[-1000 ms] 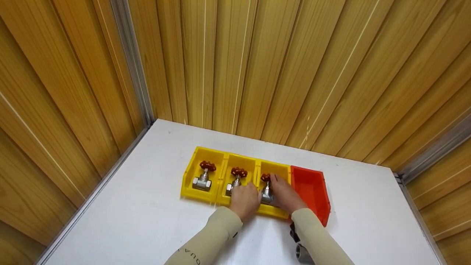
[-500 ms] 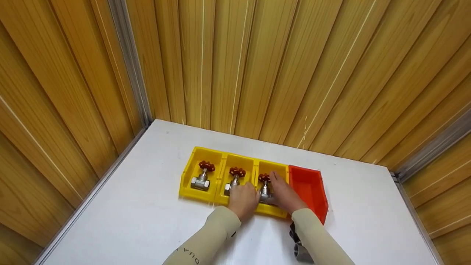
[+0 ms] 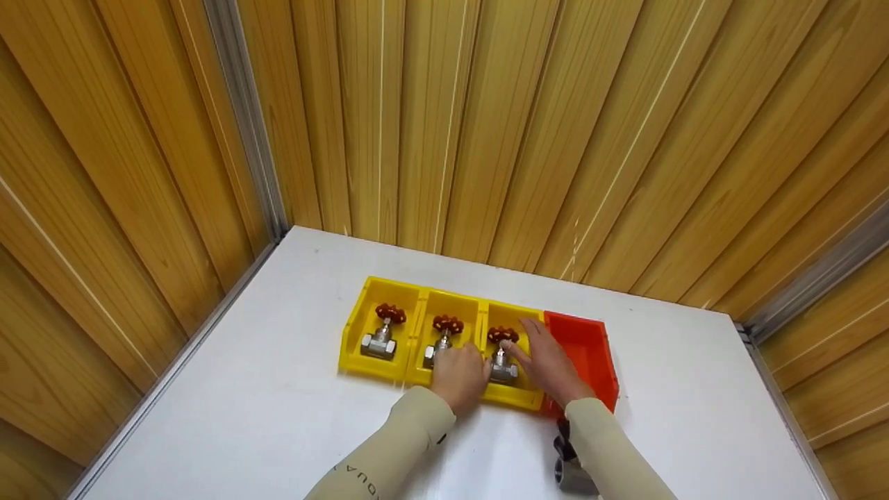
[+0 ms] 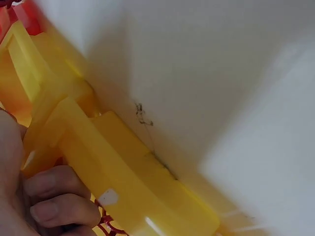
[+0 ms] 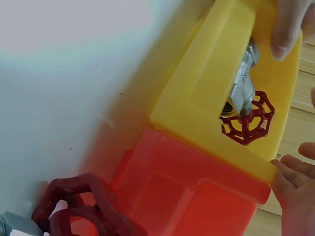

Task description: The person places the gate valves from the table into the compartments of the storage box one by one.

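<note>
Three yellow bins hold one gate valve each: a left valve [image 3: 380, 340], a middle valve [image 3: 444, 333] and a right valve [image 3: 503, 361], all with red handwheels. My left hand [image 3: 460, 377] grips the wall between the middle bin [image 3: 455, 300] and right bin [image 3: 517, 316]; its curled fingers [image 4: 64, 209] show in the left wrist view. My right hand [image 3: 552, 361] is over the right bin's right side, thumb near the handwheel [image 5: 248, 120], fingers extended by the bin's edge. Nothing is in its grasp. The left hand's thumb is hidden in the left wrist view.
A red bin [image 3: 590, 347] adjoins the right yellow bin. In front of it another valve [image 3: 571, 478], partly under my right sleeve, lies on the white table [image 3: 278, 417]. Wood-look panels [image 3: 430, 125] rise behind the table and at both sides.
My right hand has come off the right valve and shifted to the right, uncovering more of its body and handwheel. The left hand stays at the bin wall.
</note>
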The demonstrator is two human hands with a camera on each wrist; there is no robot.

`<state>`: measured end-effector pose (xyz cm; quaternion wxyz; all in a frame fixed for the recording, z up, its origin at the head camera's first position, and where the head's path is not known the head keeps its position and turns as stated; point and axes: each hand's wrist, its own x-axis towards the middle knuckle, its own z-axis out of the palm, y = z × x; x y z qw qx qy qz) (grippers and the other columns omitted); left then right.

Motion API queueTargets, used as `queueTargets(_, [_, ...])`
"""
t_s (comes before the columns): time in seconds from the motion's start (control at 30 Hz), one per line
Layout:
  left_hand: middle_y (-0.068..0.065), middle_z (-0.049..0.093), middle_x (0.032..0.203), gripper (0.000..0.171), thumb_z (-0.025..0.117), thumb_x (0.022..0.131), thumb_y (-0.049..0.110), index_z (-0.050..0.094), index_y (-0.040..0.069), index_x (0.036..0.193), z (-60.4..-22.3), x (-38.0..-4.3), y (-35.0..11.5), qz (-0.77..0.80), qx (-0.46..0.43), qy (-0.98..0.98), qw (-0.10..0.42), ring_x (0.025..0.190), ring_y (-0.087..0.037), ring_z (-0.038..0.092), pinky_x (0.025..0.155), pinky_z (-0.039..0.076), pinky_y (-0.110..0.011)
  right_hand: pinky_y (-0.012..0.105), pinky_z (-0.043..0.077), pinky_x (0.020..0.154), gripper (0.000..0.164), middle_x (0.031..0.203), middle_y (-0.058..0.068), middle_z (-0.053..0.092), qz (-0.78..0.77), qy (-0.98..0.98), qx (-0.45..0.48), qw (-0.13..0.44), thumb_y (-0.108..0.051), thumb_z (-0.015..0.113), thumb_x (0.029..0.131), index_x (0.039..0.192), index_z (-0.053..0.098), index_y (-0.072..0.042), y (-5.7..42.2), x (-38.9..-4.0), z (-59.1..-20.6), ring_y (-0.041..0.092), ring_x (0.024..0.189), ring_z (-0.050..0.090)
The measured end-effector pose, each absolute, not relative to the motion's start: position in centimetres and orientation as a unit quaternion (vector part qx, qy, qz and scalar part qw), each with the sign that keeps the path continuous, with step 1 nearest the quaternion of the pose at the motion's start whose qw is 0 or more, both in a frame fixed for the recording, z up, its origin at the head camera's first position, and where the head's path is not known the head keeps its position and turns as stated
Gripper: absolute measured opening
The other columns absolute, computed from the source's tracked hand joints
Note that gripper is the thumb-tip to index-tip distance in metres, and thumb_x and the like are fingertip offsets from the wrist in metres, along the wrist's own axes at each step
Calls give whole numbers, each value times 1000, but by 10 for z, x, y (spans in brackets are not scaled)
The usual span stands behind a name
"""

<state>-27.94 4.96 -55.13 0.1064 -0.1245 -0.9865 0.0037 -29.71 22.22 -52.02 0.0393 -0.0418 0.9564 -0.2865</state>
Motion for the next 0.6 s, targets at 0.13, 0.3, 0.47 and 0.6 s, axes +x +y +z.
queueTargets(0.13, [0,46,55,55,43,96,59,53,12,70,-544,-277,50,15,-126,-987,94,49,-15,48,48,38,-31,49,36,110,73,152,0,36,-299,953,-51,3,-59,54,90,149,32,-22,229,-295,-515,27,141,38])
queueTargets(0.3, [4,31,47,62,46,93,61,37,17,52,-534,-269,47,4,-129,-985,114,40,-11,34,41,20,-28,46,40,107,73,147,2,41,-306,950,-57,-35,-62,50,89,146,36,-19,236,-291,-510,26,135,45])
queueTargets(0.47, [4,21,45,64,49,93,60,32,17,48,-528,-263,47,17,-135,-981,136,40,-10,22,42,14,-27,44,41,106,75,146,1,43,-299,950,-59,-68,-68,44,87,145,37,-21,250,-286,-511,25,133,46])
queueTargets(0.6, [5,17,46,63,50,93,57,30,18,49,-527,-258,49,23,-150,-976,155,41,-10,18,42,11,-27,46,41,106,70,147,3,42,-286,953,-58,-86,-63,45,90,144,39,-18,264,-281,-514,26,135,43])
